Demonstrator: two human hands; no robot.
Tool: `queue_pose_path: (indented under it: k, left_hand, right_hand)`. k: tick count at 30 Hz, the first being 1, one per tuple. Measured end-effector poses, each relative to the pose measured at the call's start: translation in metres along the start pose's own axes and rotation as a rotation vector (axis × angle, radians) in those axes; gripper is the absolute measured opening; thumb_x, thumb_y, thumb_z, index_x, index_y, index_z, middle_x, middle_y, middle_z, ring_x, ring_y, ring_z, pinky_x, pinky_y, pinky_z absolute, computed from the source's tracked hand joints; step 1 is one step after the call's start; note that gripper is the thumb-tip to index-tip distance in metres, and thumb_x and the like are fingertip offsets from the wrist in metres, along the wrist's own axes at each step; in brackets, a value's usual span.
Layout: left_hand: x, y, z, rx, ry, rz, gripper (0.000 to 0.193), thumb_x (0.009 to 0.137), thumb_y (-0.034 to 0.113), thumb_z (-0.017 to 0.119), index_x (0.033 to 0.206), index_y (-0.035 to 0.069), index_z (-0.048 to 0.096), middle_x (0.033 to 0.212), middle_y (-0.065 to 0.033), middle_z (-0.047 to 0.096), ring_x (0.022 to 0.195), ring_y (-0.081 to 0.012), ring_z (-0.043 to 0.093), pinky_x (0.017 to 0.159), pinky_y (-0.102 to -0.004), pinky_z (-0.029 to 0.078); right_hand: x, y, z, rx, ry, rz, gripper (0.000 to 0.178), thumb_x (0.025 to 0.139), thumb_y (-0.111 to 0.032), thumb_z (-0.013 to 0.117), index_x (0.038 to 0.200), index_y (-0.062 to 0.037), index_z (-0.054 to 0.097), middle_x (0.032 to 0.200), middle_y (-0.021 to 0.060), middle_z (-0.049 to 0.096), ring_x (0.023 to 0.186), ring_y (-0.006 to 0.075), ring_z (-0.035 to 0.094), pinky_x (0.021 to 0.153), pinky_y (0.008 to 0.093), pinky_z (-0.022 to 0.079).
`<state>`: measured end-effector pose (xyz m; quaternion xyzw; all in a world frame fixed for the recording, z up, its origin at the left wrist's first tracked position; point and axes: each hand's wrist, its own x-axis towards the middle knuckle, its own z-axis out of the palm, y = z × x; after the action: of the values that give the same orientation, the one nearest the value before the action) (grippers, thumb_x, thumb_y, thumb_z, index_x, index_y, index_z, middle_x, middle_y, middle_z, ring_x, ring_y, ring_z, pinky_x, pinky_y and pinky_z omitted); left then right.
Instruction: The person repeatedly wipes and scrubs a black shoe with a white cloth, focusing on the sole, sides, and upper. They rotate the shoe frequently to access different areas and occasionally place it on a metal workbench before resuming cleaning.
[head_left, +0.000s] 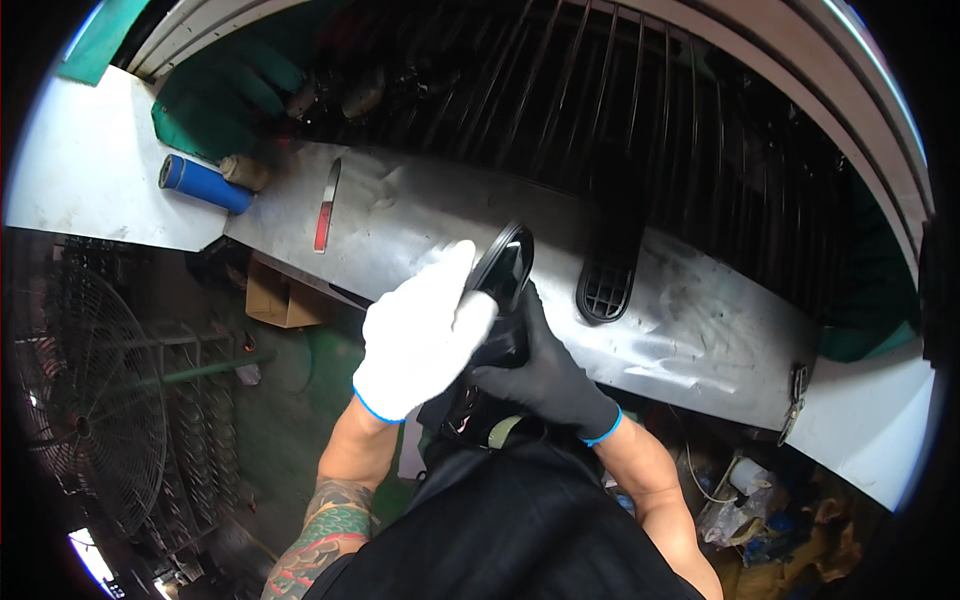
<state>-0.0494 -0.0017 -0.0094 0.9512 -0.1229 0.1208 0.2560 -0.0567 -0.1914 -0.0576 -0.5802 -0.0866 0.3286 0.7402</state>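
Note:
A glossy black shoe (pixel 512 262) is held between my hands over the near edge of a metal bench, its toe end pointing away from me. My left hand (pixel 418 325), in a white glove with a blue cuff, closes on the shoe's left side, thumb laid against it. On the right side, my right hand (pixel 553 372) grips the lower part; its glove is dark grey with a blue cuff. The shoe's lower end is partly hidden by my fingers. Just right of it, a black piece with a gridded rounded end (pixel 606 290), like a shoe heel, lies on the bench.
Toward the left of the metal bench (pixel 420 200) lies a knife with a red handle (pixel 323 226). A blue cylinder (pixel 205 183) rests near the left corner. Metal bars (pixel 565 80) run beyond the bench. A large fan (pixel 85 425) stands low at left; a cardboard box (pixel 280 293) sits below.

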Motion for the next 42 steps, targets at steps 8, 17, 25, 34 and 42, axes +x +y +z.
queue_pose_path:
  k: [8, 17, 25, 34, 42]
  left_hand:
    - [-0.014, 0.012, -0.027, -0.503, 0.363, 0.032, 0.124, 0.08, 0.039, 0.091, 0.167, 0.002, 0.01, 0.137, -0.0296, 0.059, 0.118, -0.0394, 0.067, 0.102, -0.0473, 0.056]
    - [-0.068, -0.02, -0.001, -0.265, 0.193, -0.111, 0.073, 0.07, 0.01, 0.093, 0.135, -0.005, 0.062, 0.122, -0.0228, 0.07, 0.107, -0.0319, 0.072, 0.091, -0.0432, 0.059]
    - [-0.055, -0.036, 0.034, -0.186, 0.034, 0.071, 0.106, 0.072, 0.025, 0.093, 0.157, -0.007, 0.038, 0.132, -0.0202, 0.066, 0.109, -0.0337, 0.069, 0.096, -0.045, 0.055]
    - [0.038, -0.017, -0.006, -1.42, 0.056, -0.071, 0.117, 0.08, 0.048, 0.09, 0.165, 0.005, 0.023, 0.154, -0.0252, 0.049, 0.141, -0.0334, 0.052, 0.118, -0.0457, 0.044]
    - [0.037, -0.003, 0.028, -1.991, 0.493, -0.268, 0.063, 0.1, 0.041, 0.071, 0.151, 0.016, 0.045, 0.14, -0.0185, 0.059, 0.124, -0.0316, 0.062, 0.11, -0.049, 0.052]
  right_hand:
    - [0.018, 0.011, -0.01, 0.133, 0.184, -0.214, 0.051, 0.106, -0.021, 0.06, 0.151, 0.0005, 0.047, 0.151, 0.0144, 0.053, 0.131, 0.0245, 0.061, 0.111, 0.0394, 0.05]
    - [0.042, -0.003, -0.084, 1.019, 0.309, -0.157, 0.032, 0.103, -0.022, 0.063, 0.129, -0.0037, 0.066, 0.118, 0.0119, 0.074, 0.111, 0.026, 0.071, 0.101, 0.0434, 0.059]
    - [0.035, -0.054, -0.066, 0.225, 0.365, -0.298, 0.049, 0.082, -0.004, 0.083, 0.127, 0.0003, 0.064, 0.109, 0.009, 0.073, 0.094, 0.0199, 0.073, 0.085, 0.0358, 0.062]
    - [0.047, -0.072, -0.027, -0.25, 0.11, -0.594, 0.128, 0.058, -0.021, 0.105, 0.159, -0.004, 0.029, 0.149, 0.0161, 0.051, 0.133, 0.0246, 0.056, 0.111, 0.0408, 0.05]
    - [0.053, -0.058, -0.036, -0.102, 0.18, -0.588, 0.11, 0.061, -0.011, 0.103, 0.15, -0.0069, 0.038, 0.142, 0.0139, 0.056, 0.128, 0.0226, 0.059, 0.102, 0.0386, 0.058]
